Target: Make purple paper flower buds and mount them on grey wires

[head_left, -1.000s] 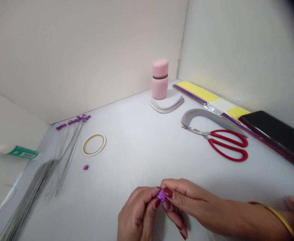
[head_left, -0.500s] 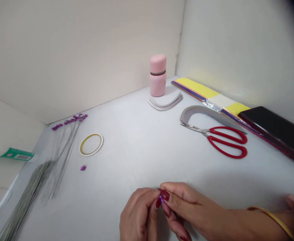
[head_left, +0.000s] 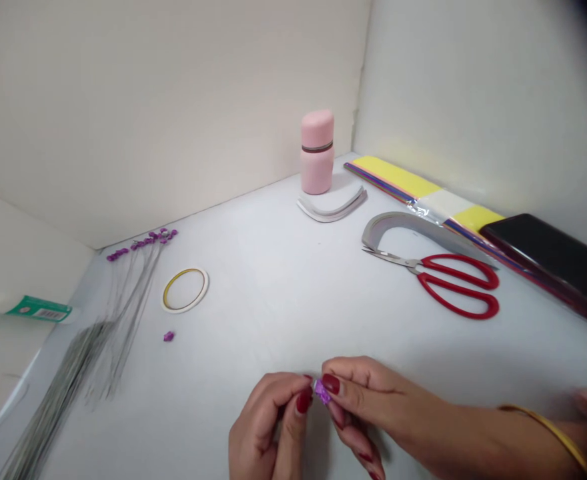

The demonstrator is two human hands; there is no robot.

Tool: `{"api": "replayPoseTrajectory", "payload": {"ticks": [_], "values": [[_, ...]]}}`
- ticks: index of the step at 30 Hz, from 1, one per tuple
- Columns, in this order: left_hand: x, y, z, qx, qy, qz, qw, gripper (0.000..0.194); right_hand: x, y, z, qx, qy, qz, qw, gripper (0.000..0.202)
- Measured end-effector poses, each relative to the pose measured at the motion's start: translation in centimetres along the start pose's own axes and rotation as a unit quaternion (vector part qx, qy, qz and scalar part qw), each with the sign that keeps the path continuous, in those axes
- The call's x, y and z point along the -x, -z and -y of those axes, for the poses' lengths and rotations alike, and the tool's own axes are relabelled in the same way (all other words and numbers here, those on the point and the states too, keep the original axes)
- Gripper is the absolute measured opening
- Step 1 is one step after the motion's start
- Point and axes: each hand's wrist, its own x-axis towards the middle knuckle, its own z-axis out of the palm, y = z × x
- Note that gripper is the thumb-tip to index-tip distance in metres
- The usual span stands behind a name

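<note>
A small crumpled purple paper bud [head_left: 322, 393] is pinched between the thumb and fingers of my right hand [head_left: 373, 407], low in the middle of the view. My left hand [head_left: 272, 423] is closed in a pinch just left of it, thumb and forefinger together at the bud's edge. A pale speck shows between the two hands' fingertips; whether my left hand grips it is unclear. Another purple bud [head_left: 169, 337] lies loose on the table to the left, below a roll of white tape [head_left: 185, 309].
Purple-tipped wires [head_left: 143, 280] and a bundle of bare grey wires [head_left: 68, 380] lie at left, near a green label [head_left: 41, 309]. A pink bottle [head_left: 317, 157] stands at the back. Red-handled scissors [head_left: 456, 287], grey strips, coloured paper [head_left: 398, 179] and a dark phone-like object [head_left: 548, 257] lie right.
My left hand has drawn slightly left, its fingertips parting from my right thumb. More of the purple bud shows now in my right hand. The whole view has shifted a little.
</note>
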Motion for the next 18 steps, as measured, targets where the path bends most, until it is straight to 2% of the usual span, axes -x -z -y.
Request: {"api": "replayPoseTrajectory", "payload": {"ticks": [3,7,14,18], "values": [[-0.05,0.15,-0.26,-0.028,-0.039,0.008,0.999,0.012,0.01,-0.07,-0.11,0.016,0.021,0.0,1.0,0.038],[-0.41,0.37,-0.28,-0.053,-0.062,0.027,0.996,0.014,-0.05,-0.08,0.0,0.025,0.011,-0.002,1.0,0.039],[-0.41,0.29,0.16,-0.035,-0.081,0.045,0.995,0.015,0.0,-0.33,-0.03,-0.051,-0.037,0.019,0.998,0.034],[-0.32,0.23,0.27,-0.052,-0.112,0.047,0.991,0.016,0.12,-0.72,-0.17,-0.069,-0.026,0.004,0.997,0.035]]}}
